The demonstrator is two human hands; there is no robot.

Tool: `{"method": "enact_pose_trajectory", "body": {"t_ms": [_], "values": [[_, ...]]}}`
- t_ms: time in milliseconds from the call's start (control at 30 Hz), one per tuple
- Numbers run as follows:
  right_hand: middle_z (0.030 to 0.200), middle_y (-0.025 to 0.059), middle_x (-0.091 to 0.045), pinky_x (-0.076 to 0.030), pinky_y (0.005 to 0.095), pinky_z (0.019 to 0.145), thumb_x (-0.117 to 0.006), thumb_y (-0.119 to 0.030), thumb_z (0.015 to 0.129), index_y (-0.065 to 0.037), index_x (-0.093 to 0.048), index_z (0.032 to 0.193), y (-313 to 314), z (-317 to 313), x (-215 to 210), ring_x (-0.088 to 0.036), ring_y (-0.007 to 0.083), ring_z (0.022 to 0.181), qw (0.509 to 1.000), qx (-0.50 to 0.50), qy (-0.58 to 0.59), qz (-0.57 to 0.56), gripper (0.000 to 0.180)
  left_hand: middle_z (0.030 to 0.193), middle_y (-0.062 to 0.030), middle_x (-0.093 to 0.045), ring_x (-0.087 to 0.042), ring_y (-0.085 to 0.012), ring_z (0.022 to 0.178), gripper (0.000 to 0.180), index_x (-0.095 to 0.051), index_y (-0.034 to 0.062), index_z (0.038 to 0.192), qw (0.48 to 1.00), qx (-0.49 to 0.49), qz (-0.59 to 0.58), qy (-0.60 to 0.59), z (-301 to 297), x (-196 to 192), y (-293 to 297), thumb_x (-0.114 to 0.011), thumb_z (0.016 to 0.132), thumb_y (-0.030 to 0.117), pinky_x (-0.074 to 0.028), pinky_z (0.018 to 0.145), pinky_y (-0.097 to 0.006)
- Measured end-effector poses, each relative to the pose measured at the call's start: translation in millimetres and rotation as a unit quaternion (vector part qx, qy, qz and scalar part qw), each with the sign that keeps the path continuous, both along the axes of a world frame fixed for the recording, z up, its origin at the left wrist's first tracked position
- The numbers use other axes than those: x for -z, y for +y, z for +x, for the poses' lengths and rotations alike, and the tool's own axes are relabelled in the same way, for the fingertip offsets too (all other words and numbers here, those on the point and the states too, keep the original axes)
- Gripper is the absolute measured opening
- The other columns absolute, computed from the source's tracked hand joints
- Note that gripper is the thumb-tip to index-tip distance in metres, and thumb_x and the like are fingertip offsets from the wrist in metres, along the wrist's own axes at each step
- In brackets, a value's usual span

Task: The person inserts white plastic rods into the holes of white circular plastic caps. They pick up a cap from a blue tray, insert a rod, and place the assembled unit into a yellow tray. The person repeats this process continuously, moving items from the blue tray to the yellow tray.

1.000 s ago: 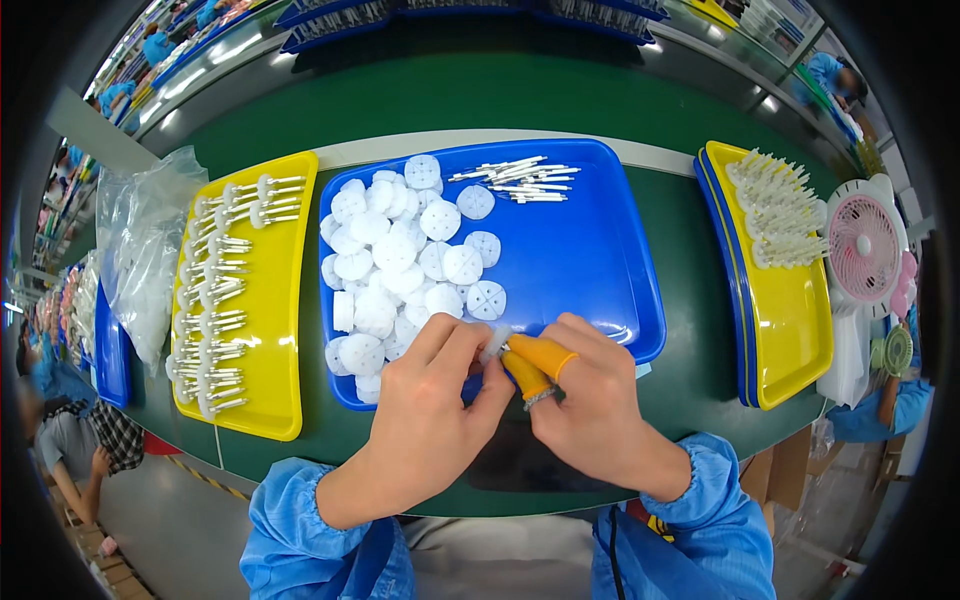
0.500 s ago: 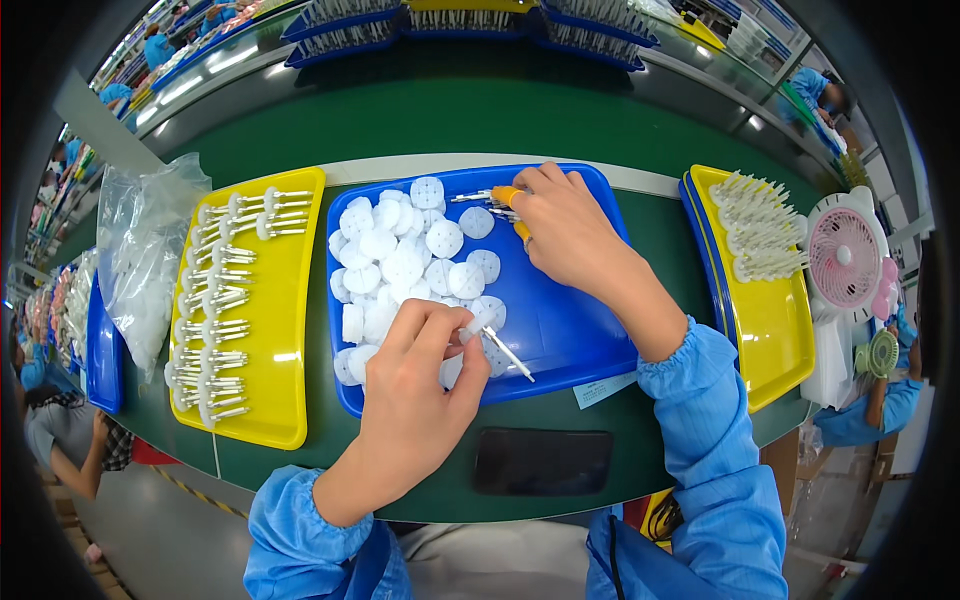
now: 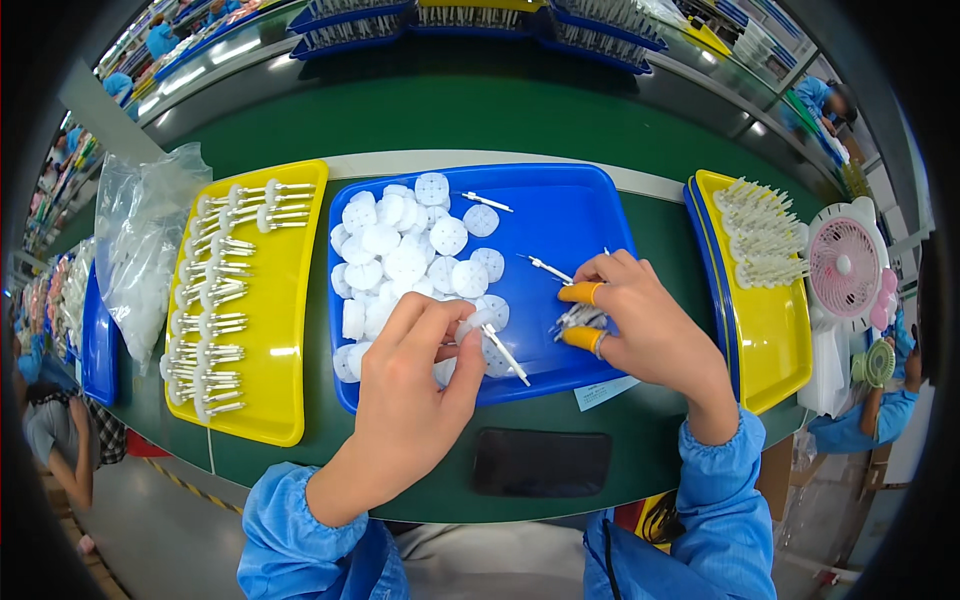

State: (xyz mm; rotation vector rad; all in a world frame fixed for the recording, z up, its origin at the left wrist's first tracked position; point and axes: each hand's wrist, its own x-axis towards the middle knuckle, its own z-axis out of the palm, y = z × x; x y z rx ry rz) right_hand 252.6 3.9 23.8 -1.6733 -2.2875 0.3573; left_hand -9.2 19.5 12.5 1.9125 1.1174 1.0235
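My left hand [image 3: 405,400] pinches a white plastic disc [image 3: 480,320] over the front of the blue tray [image 3: 575,215]. A thin white and metal pin [image 3: 508,357] sticks out of this disc, slanting down to the right. On the tray's right side, my right hand [image 3: 655,325] wears yellow finger covers [image 3: 582,292] and has its fingers closed around a bunch of small pins [image 3: 580,320]. One pin [image 3: 548,268] points out leftward by its fingertips. Another pin [image 3: 487,201] lies at the back of the tray. Round white discs [image 3: 380,240] are heaped on the tray's left side.
Left stands a yellow tray [image 3: 275,370] with rows of disc-and-pin pieces; beyond it lies a clear plastic bag [image 3: 140,250]. Right, a yellow tray [image 3: 775,370] holds similar pieces beside a pink fan [image 3: 842,258]. A black phone [image 3: 542,462] lies at the table's front.
My right hand has moved from the back of the blue tray toward its right front, bringing a bunch of pins along. One pin stays behind. My left hand has hardly moved.
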Motion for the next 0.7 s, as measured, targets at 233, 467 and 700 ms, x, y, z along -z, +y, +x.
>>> {"method": "enact_pose_trajectory", "body": {"t_ms": [233,467,700], "values": [[0.107,0.0189,-0.073,-0.054,0.0461,0.097,-0.074,-0.003,0.088,0.002,-0.08,0.105,95,-40,17,-0.067,0.0382,0.107,0.995,0.055,0.03,0.074,0.018,0.103,-0.0165,-0.069,-0.078,-0.0294,0.087,0.019,-0.07,-0.0054,0.113,1.0,0.029,-0.012,-0.005,-1,4,1,-0.076,0.096,-0.001,-0.066,0.079,-0.036],[0.1,0.0245,-0.077,-0.058,0.0501,0.092,-0.072,0.004,0.081,0.002,-0.081,0.099,141,-42,29,-0.074,0.0419,0.1,0.996,0.063,-0.041,0.037,0.02,0.104,-0.0132,-0.071,-0.078,-0.0242,0.09,0.015,-0.073,-0.0042,0.11,0.999,0.031,-0.022,-0.01,1,2,1,-0.076,0.096,-0.002,-0.068,0.08,-0.034],[0.109,0.0213,-0.077,-0.056,0.0476,0.097,-0.072,0.002,0.085,0.002,-0.078,0.099,106,-26,19,-0.071,0.0391,0.107,0.99,0.094,-0.101,0.015,0.016,0.103,-0.0126,-0.072,-0.078,-0.0236,0.089,0.014,-0.073,-0.0035,0.11,0.999,0.031,-0.033,-0.02,-2,1,-1,-0.077,0.096,-0.001,-0.067,0.078,-0.033]]}}
